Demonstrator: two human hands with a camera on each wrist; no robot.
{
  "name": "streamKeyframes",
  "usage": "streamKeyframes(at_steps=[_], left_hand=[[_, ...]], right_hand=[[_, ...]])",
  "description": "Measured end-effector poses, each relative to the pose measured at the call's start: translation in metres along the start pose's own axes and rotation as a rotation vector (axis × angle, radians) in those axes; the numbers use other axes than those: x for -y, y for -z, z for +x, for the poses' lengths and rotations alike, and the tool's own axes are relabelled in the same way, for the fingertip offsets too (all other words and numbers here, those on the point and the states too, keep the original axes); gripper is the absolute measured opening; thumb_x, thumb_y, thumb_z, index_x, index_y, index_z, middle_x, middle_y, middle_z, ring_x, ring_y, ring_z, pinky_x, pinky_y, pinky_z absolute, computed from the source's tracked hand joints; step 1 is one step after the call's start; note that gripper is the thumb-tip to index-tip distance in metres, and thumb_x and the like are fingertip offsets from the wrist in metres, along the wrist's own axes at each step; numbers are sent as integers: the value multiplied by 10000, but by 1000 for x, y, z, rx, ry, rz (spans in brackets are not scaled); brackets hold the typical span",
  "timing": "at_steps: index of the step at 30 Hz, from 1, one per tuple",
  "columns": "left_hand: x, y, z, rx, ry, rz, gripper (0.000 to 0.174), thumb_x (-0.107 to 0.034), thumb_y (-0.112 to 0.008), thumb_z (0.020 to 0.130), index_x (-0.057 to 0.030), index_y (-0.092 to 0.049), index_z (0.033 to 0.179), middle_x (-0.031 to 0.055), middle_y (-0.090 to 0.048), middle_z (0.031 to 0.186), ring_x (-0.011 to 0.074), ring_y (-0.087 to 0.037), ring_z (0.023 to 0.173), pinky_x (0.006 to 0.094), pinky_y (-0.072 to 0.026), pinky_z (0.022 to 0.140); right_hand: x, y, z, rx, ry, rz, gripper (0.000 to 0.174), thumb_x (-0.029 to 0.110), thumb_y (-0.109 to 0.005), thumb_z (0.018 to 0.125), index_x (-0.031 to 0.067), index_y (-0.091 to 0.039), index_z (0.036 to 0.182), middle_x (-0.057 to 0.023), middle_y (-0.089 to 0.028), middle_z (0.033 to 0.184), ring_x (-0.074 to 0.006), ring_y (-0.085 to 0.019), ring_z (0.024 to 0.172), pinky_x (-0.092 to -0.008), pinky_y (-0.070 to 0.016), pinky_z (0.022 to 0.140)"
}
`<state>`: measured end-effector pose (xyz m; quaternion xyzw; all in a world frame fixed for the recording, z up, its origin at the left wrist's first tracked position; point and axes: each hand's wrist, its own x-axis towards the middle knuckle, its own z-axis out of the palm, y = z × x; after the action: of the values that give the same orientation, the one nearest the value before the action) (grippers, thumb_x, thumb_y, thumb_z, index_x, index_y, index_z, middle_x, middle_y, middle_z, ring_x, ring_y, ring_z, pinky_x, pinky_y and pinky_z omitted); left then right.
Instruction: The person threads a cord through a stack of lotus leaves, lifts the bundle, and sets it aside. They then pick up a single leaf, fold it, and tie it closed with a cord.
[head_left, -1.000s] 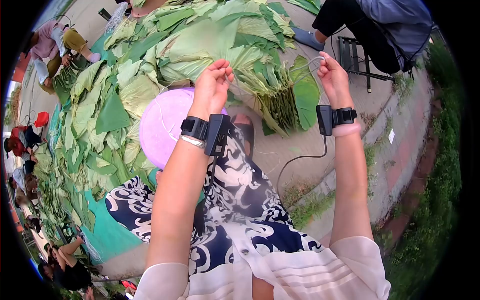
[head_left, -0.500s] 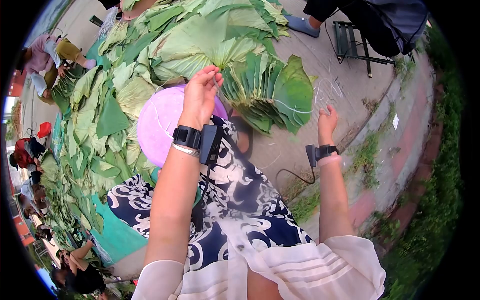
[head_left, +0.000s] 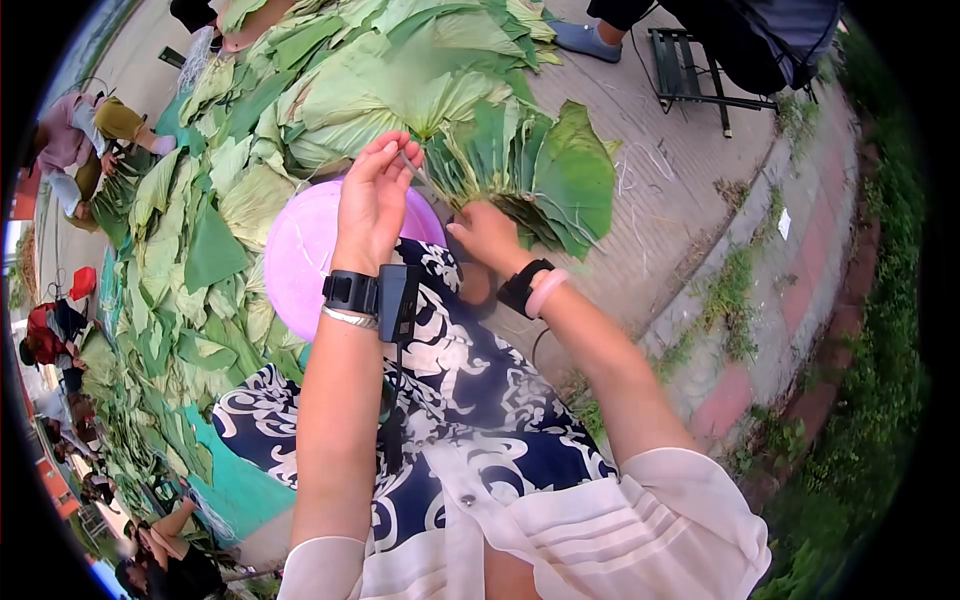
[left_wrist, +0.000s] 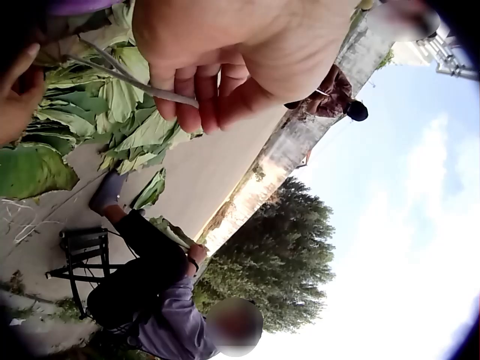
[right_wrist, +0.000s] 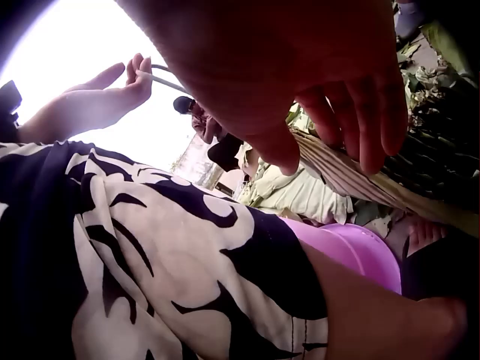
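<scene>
My left hand (head_left: 372,205), raised over the purple basin (head_left: 300,245), pinches a thin whitish cord (left_wrist: 174,96) between thumb and fingers. Two strands of it run from the fingertips toward the leaves in the left wrist view. A bundle of stacked, folded green leaves (head_left: 575,175) lies in front of me, its broad outer leaf facing right. My right hand (head_left: 487,235) is at the near side of this bundle, thumb apart from the fingers. In the right wrist view its loosely bent fingers (right_wrist: 367,124) hang right by the folded leaf edges, gripping nothing visible.
A large heap of leaves (head_left: 200,270) spreads left and ahead over a green sheet (head_left: 235,490). Loose white string (head_left: 645,160) lies on the pavement. A person sits on a dark folding stool (head_left: 690,75) at the upper right; others sit at left. Grass borders the right side.
My right hand, which held the cord up at the right a second ago, has dropped lower and then swung left to the bundle. The bundle has tipped over. My left hand keeps the cord and shifts left.
</scene>
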<state>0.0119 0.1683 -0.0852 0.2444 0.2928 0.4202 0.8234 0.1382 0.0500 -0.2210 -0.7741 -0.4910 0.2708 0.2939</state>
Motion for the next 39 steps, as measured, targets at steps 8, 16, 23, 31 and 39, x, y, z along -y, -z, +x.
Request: streamKeyframes(at_steps=[8,16,23,31,39], left_hand=[[-5,4,-3,79,-29,44,264,-79,-605,872,51,-562,1098,149,-592,1110,282,-561,1084,404,-410,1049],[-12,1,-9,74,-68,-52,283,-164,-566,901,76,-579,1051,192,-600,1063,326,-556,1083,445,-392,1064],[-29,11,-13,43,-49,-450,336,-331,-607,860,-2,-546,820,132,-555,791,304,-526,852,439,-420,902],[-29,8,-13,116,-7,-430,388,-401,-560,875,-75,-460,691,63,-426,659,237,-421,699,371,-369,748],[-28,-4,-14,58,-43,-429,348,-345,-597,862,-59,-455,725,69,-450,701,244,-440,753,389,-401,805]], right_hand=[[0,-19,22,-18,-150,-70,332,336,-658,800,14,-637,878,-207,-661,905,-396,-636,860,-495,-486,763],[-4,-20,17,-31,-186,2,291,325,-662,796,40,-646,854,-179,-666,892,-384,-634,842,-489,-484,735],[-17,-23,18,-85,-175,32,268,331,-673,798,67,-637,820,-147,-669,830,-353,-634,801,-477,-475,701],[-24,-25,15,-95,-183,72,256,333,-674,801,80,-646,825,-144,-670,830,-346,-634,787,-468,-478,693],[-21,-29,14,-156,-191,91,214,299,-670,801,86,-655,808,-137,-671,811,-346,-635,781,-463,-480,691]])
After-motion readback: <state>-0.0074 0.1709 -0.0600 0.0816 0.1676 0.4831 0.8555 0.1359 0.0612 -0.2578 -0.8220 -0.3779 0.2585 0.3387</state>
